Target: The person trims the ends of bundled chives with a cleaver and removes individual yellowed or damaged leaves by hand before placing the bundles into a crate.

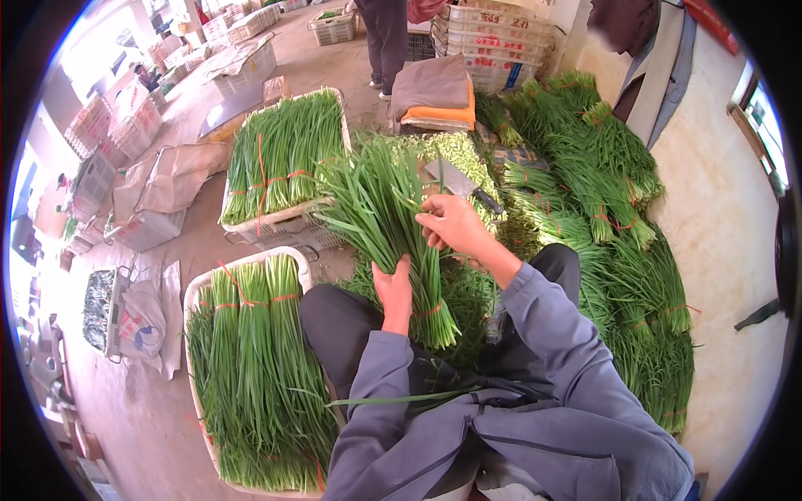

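My left hand (pixel 395 293) grips a bundle of garlic chives (pixel 416 263) across its middle. A red tie circles the bundle near its pale cut ends, which point down over my lap, while the leafy tops fan out away from me. At the bundle's right side, my right hand (pixel 458 227) pinches a yellowish chive leaf (pixel 408 201) between thumb and fingertips. Just beyond that hand lies a cleaver (pixel 456 180) with a dark handle, on a heap of pale chive trimmings (pixel 467 150). Loose green leaves (pixel 463 300) cover the ground between my knees.
Tied chives fill a near-left crate (pixel 294 257) and a farther crate (pixel 344 125). More bundles (pixel 583 169) are piled along the right wall. Folded cloths (pixel 432 87) and stacked crates (pixel 495 44) stand ahead. A person (pixel 385 44) stands at the back; a coat (pixel 658 69) hangs upper right.
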`<state>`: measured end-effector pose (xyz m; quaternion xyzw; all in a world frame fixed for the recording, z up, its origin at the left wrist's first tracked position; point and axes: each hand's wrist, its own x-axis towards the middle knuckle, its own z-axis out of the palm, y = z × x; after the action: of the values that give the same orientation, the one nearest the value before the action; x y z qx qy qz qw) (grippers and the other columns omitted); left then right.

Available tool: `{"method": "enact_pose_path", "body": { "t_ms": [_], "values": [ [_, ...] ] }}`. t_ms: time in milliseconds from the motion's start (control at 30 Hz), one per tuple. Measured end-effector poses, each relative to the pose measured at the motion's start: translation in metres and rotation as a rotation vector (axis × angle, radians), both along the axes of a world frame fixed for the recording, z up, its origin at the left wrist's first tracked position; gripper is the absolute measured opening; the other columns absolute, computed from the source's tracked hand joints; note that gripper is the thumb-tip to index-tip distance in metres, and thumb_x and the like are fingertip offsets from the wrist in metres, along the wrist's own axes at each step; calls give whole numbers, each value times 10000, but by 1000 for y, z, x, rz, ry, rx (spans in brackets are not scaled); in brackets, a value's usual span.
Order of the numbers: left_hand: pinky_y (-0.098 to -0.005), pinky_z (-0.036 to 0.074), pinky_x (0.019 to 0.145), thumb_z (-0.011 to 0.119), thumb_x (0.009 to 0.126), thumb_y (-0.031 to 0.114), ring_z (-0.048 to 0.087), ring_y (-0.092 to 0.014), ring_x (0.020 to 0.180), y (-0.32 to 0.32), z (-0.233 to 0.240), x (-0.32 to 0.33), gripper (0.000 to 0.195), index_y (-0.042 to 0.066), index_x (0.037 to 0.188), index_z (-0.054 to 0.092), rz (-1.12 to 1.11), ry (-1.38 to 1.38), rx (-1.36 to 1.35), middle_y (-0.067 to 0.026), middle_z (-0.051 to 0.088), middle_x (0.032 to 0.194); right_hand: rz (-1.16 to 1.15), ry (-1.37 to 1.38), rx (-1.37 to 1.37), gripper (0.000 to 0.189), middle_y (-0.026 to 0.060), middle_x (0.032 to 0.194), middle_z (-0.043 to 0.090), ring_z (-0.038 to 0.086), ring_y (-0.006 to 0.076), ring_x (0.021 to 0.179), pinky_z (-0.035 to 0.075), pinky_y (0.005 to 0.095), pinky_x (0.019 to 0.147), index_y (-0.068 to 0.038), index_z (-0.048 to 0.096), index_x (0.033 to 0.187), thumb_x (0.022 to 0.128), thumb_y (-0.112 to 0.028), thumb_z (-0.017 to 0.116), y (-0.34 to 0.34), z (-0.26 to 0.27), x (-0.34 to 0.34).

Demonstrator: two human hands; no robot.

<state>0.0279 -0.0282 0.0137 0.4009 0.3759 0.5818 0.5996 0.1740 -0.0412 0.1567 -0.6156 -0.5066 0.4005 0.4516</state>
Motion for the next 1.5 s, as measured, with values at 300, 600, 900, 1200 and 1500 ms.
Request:
{"method": "enact_pose_path", "body": {
  "t_ms": [300, 600, 900, 1200, 1500],
  "values": [
    [-416, 555, 845, 586, 963, 204, 639, -239, 1004, 30, -14, -20, 341, -4, 1233, 570, -10, -436, -479, -87, 634, 1159, -241, 903, 676, 54, 34, 778, 658, 541, 60, 537, 404, 205, 404, -76, 642, 1002, 995, -54, 593, -93, 0, 54],
    [-443, 548, 898, 496, 1007, 299, 665, -256, 1028, 30, -15, -26, 346, 39, 1205, 611, -127, -566, -378, -85, 683, 1131, -38, -550, -85, 354, 141, 886, 713, 666, 241, 721, 541, 363, 678, -32, 665, 1150, 857, -223, 720, -111, 5, 87],
    [-469, 517, 986, 318, 1011, 368, 647, -315, 1087, 16, -1, -28, 501, 32, 1246, 607, -312, -666, -436, -133, 668, 1208, -129, -163, 24, 228, 56, 712, 672, 634, 104, 641, 532, 277, 613, 26, 689, 1042, 937, -176, 691, -57, -9, -1],
    [-463, 519, 984, 368, 962, 354, 644, -319, 1091, 15, 1, -13, 523, -14, 1248, 605, -489, -704, -407, -162, 660, 1219, -45, 5, 86, 198, 51, 690, 649, 626, 93, 554, 525, 252, 494, 47, 673, 1004, 966, -146, 647, -22, 15, -9],
    [-473, 505, 1010, 385, 983, 368, 633, -331, 1128, 19, -15, -19, 527, -5, 1300, 579, -411, -685, -424, -169, 649, 1260, 14, 174, 196, 181, 19, 662, 607, 538, 88, 514, 442, 242, 497, -4, 661, 827, 947, -138, 669, -29, -8, 5]
  ]
}}
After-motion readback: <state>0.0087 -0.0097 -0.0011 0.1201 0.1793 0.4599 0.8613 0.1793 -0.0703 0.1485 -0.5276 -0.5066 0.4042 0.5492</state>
